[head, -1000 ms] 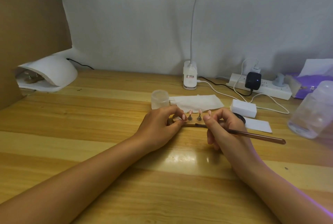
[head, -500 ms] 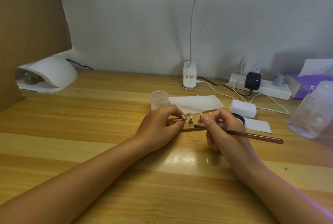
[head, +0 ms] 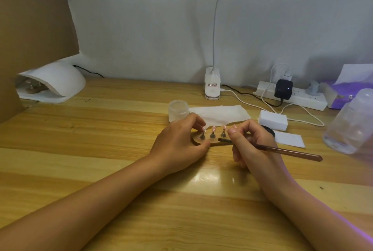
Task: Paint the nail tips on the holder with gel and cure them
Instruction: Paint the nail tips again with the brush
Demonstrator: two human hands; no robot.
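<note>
Nothing much has moved.
Left hand (head: 177,143) pinches tan wooden holder (head: 196,139), pink nail tips (head: 213,129) upright; right hand (head: 252,145) pinches brown brush (head: 292,152).

A flat wooden holder (head: 196,140) lies level, carrying four pink nail tips (head: 213,129) upright in a row on dark cone pegs. A brown brush (head: 288,152) slants low, bristles at the holder's six-o'clock edge, handle pointing to four o'clock. The white dome curing lamp (head: 60,81) sits well apart at ten o'clock.
</note>
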